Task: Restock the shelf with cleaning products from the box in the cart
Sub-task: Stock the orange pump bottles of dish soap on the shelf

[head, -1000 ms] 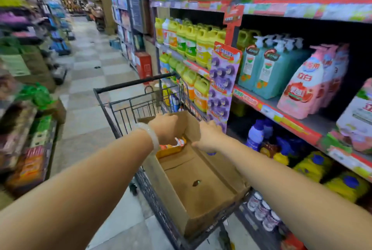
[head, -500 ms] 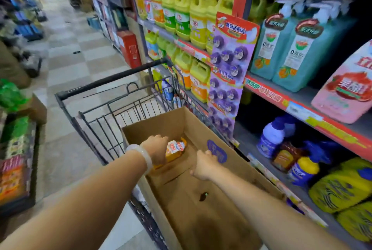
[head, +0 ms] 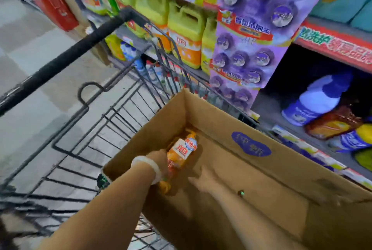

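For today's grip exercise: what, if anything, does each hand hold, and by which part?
The left hand grips the orange, white-labelled bottle around its lower body inside the brown cardboard box. The blurred right hand seems empty.

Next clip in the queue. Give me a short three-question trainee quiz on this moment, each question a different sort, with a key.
1. True or false: the orange bottle lies inside the cardboard box.
2. Which of the hands touches the bottle? A) the left hand B) the right hand C) both
3. Fill in: the box sits in a wire shopping ____.

Key:
1. True; it lies in the box's far corner.
2. A. The left hand, with a pale bracelet at the wrist, is on the bottle's lower part; its fingers are hidden, so the grip is unclear. The right hand is blurred, beside the bottle on the box floor.
3. cart
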The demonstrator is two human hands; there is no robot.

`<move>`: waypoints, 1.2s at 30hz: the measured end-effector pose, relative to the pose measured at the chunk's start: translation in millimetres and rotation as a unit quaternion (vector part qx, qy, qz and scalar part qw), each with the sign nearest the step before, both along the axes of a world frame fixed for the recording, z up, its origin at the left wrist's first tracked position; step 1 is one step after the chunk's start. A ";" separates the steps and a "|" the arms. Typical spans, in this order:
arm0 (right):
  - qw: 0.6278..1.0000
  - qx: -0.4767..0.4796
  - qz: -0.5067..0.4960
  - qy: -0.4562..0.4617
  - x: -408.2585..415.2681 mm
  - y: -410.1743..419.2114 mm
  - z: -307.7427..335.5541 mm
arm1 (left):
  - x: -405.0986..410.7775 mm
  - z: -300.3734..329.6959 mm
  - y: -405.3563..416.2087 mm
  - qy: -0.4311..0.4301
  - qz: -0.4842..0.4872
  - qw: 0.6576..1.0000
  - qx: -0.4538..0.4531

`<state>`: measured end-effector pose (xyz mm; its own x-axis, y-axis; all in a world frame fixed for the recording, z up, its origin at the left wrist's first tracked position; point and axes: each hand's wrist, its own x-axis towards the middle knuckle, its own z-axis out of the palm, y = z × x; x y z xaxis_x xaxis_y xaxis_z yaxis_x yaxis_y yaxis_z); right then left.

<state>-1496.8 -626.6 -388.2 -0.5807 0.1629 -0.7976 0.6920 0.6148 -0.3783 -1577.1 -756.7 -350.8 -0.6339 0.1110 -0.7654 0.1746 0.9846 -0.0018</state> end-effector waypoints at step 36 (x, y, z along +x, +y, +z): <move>0.818 -0.274 -0.493 0.112 58.1 46.5 -29.6 | 33.0 -63.7 68.1 -0.156 0.103 0.951 0.247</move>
<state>-1438.7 -580.1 -417.7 -0.5244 0.2933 -0.7994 0.6250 -0.5049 -0.5953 -1544.1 -688.6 -414.5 -0.4316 0.4050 -0.8060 -0.1053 0.8648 0.4910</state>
